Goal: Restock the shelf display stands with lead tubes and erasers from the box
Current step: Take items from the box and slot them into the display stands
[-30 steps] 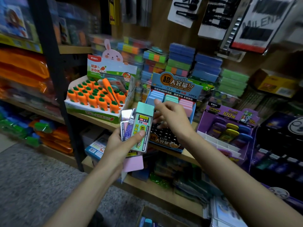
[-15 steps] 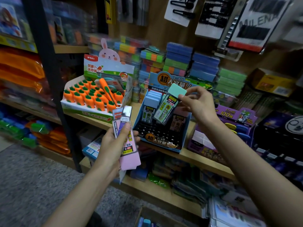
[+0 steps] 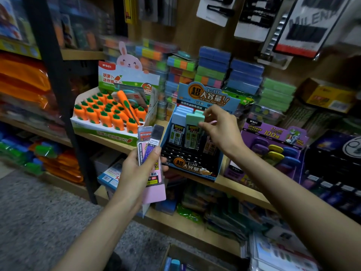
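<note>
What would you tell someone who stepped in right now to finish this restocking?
Left hand: its grip holds a bunch of pink and purple lead tubes in front of the shelf.
Right hand: pinches the cap of a mint-capped lead tube that stands in the blue cardboard display stand.
Done: the stand's back rows hold tubes.
Left: let go of this tube, then fill the empty black front slots from the left hand. The brown cardboard box on the floor below appears to hold more stock. No erasers are in hand.
</note>
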The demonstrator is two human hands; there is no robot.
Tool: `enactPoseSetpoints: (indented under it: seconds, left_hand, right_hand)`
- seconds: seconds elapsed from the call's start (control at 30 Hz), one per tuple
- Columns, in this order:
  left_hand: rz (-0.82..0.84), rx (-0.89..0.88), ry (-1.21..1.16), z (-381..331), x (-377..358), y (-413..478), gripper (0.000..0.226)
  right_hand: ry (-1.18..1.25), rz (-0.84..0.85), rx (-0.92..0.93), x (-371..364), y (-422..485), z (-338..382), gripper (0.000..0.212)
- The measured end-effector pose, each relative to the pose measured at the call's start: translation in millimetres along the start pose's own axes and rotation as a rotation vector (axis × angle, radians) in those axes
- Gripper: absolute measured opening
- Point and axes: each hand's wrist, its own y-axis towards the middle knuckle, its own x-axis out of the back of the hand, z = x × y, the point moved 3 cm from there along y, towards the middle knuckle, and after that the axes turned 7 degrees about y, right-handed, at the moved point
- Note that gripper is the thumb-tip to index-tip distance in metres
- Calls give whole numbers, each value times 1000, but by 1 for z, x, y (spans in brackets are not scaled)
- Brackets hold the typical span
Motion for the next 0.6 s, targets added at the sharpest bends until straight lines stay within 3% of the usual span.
enactPoseSetpoints:
  seconds: [0.17,0.37,0.6]
  left_hand:
    - [1,-1,4,0,-2,1,24]
    - [8,0,3,0,0,0,24]
    - [15,6,12,1,-3,-1,41]
  right_hand:
    - [-51,21,-12,-9,1,-3,22]
    - [-296,-14,191,-15,-5,0,21]
    - [-466,-15,179,-14,-3,-11,13]
